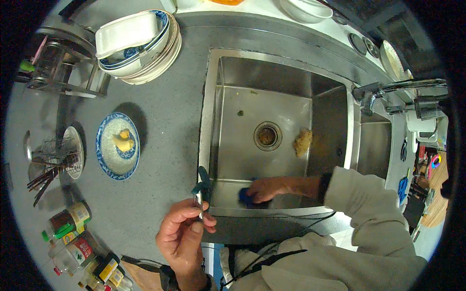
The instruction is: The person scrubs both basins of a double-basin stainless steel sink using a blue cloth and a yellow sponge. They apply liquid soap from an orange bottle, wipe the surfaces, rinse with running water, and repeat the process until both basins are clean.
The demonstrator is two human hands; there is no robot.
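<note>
Pinched between the fingertips and thumb of my left hand is the metal part of a small kitchen tool, whose dark green part points away from me. It is over the left rim of the stainless-steel sink. My right hand is down inside the basin at its near side, gripping a dark blue cloth or scrubber. A yellowish-brown lump lies to the right of the drain. Brown scraps show in the drain, and a few small bits are scattered on the basin floor.
Left of the sink, a blue-rimmed plate carries pale yellow pieces. Stacked bowls and plates stand behind it. Several bottles occupy the near left. The faucet projects at the right, beside a second basin.
</note>
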